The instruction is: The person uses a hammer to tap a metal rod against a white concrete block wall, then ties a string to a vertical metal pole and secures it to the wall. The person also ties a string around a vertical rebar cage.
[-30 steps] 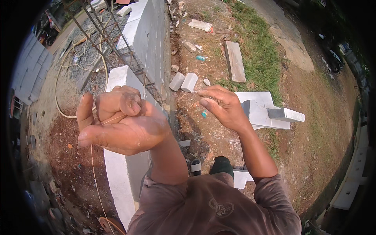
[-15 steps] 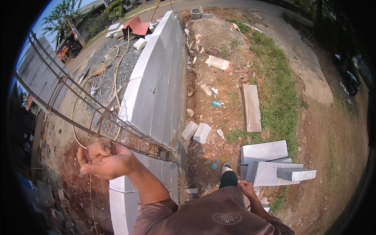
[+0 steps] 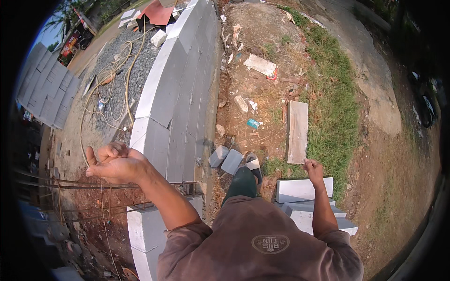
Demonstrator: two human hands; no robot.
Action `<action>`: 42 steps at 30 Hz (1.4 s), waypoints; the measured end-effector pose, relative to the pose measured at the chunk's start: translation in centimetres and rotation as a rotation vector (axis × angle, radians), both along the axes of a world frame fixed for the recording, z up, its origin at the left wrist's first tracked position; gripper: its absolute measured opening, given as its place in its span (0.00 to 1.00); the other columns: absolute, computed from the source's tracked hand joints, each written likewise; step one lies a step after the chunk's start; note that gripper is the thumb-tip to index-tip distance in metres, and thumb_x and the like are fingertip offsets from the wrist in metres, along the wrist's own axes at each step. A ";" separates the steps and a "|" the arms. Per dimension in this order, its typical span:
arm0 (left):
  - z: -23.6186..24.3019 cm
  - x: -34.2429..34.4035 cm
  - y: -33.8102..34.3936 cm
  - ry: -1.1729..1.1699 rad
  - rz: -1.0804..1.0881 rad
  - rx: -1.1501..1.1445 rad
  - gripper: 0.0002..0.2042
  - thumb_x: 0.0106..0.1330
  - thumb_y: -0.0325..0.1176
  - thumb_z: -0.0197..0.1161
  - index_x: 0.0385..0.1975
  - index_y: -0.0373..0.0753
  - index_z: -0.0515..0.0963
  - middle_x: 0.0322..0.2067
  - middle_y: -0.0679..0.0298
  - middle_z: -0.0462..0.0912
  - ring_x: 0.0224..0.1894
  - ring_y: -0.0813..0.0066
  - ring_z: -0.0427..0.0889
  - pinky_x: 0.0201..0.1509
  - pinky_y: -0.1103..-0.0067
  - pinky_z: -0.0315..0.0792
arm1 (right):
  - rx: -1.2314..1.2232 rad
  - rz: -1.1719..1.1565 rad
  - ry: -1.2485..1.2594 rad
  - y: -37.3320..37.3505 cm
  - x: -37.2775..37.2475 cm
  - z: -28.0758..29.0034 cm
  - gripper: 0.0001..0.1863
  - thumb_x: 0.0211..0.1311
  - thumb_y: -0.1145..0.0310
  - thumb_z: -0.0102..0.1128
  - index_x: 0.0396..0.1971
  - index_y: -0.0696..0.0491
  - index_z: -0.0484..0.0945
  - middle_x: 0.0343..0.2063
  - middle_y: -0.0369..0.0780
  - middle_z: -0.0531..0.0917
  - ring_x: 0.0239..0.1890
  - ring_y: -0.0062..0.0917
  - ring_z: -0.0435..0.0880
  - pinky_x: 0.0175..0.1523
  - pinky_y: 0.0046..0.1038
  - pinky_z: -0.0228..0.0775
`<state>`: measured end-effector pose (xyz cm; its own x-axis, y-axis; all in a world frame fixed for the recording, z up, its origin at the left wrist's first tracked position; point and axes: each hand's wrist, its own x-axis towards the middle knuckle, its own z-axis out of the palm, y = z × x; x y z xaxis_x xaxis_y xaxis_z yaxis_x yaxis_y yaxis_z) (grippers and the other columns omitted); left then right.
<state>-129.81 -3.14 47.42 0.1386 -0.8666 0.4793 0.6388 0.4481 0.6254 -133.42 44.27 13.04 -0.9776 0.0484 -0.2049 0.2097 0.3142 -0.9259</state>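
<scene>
- A wall of pale blocks point(image 3: 180, 93) runs away ahead, and a nearer wall section point(image 3: 149, 234) stands beside the left forearm
- Rusty rebar point(image 3: 79, 187) spans the gap between the two sections, crossing just below the left hand point(image 3: 117, 165) in the view and standing in the way there
- Beyond that hand lie a looped pale hose point(image 3: 127, 84) and grey gravel point(image 3: 110, 96)
- Right of the wall, two small blocks point(image 3: 231, 161) lie near a foot, with a plank point(image 3: 297, 133) beside the grass and stacked blocks point(image 3: 304, 189) by the right forearm
- The left fingers are folded toward the palm around a thin string point(image 3: 104, 229), the outermost poking out; the string hangs from beneath them toward the lower edge, passing across the rebar in the view
- The right hand point(image 3: 313, 170) appears beside the plank's near end, its fingers curled in; whether they pinch anything, I cannot tell
</scene>
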 end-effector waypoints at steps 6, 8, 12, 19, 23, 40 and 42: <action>-0.5 -13.4 -2.1 0.149 -0.019 -0.050 0.30 0.70 0.59 0.35 0.48 0.33 0.65 0.10 0.71 0.57 0.12 0.83 0.52 0.16 0.85 0.48 | -0.151 0.140 -0.115 -6.0 -13.7 -1.3 0.17 0.63 0.59 0.58 0.31 0.61 0.79 0.22 0.35 0.80 0.26 0.17 0.77 0.36 0.22 0.71; -0.4 -18.4 -3.0 0.171 -0.004 -0.054 0.28 0.70 0.58 0.37 0.47 0.35 0.65 0.10 0.72 0.57 0.13 0.83 0.51 0.17 0.84 0.49 | -0.176 0.142 -0.081 -6.7 -20.2 -2.3 0.16 0.63 0.61 0.58 0.31 0.61 0.79 0.23 0.35 0.80 0.26 0.17 0.77 0.35 0.21 0.71; 1.6 -29.7 -5.0 0.263 0.021 -0.022 0.28 0.70 0.58 0.37 0.44 0.36 0.68 0.09 0.72 0.55 0.13 0.83 0.49 0.17 0.84 0.47 | 0.084 0.217 -0.169 -5.2 -32.1 -6.3 0.16 0.62 0.61 0.58 0.29 0.62 0.78 0.19 0.36 0.79 0.22 0.17 0.77 0.30 0.22 0.71; 4.5 -45.9 -9.4 0.364 -0.063 0.013 0.31 0.69 0.61 0.32 0.38 0.36 0.73 0.09 0.71 0.54 0.12 0.82 0.49 0.17 0.83 0.46 | 0.285 0.178 -0.591 -1.5 -42.1 -10.5 0.16 0.61 0.61 0.58 0.27 0.62 0.77 0.18 0.39 0.80 0.16 0.21 0.77 0.23 0.25 0.71; 3.3 -54.8 -12.4 0.402 -0.201 -0.093 0.32 0.69 0.61 0.30 0.36 0.36 0.72 0.10 0.71 0.55 0.12 0.81 0.50 0.17 0.82 0.45 | 0.496 0.498 -0.693 2.4 -48.6 -13.2 0.18 0.64 0.59 0.52 0.29 0.60 0.78 0.19 0.38 0.81 0.16 0.22 0.79 0.21 0.26 0.71; 3.6 -97.0 -17.3 0.372 -0.170 -0.009 0.36 0.68 0.62 0.24 0.29 0.38 0.76 0.08 0.71 0.56 0.11 0.79 0.50 0.16 0.82 0.47 | 0.188 0.299 0.049 -13.8 -119.1 0.4 0.17 0.62 0.61 0.57 0.19 0.56 0.73 0.14 0.31 0.71 0.18 0.16 0.67 0.26 0.23 0.62; 3.4 -102.4 -17.8 0.353 -0.215 -0.008 0.35 0.68 0.62 0.26 0.30 0.38 0.75 0.08 0.71 0.56 0.11 0.79 0.50 0.16 0.82 0.47 | 0.259 0.384 0.022 -15.6 -121.7 0.8 0.16 0.62 0.61 0.57 0.19 0.57 0.74 0.14 0.32 0.73 0.19 0.16 0.68 0.26 0.24 0.63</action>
<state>-232.20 -20.96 50.86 0.1119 -0.8903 0.4414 0.8931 0.2849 0.3481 -255.17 28.65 13.81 -0.9386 -0.2715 -0.2127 0.0139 0.5864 -0.8099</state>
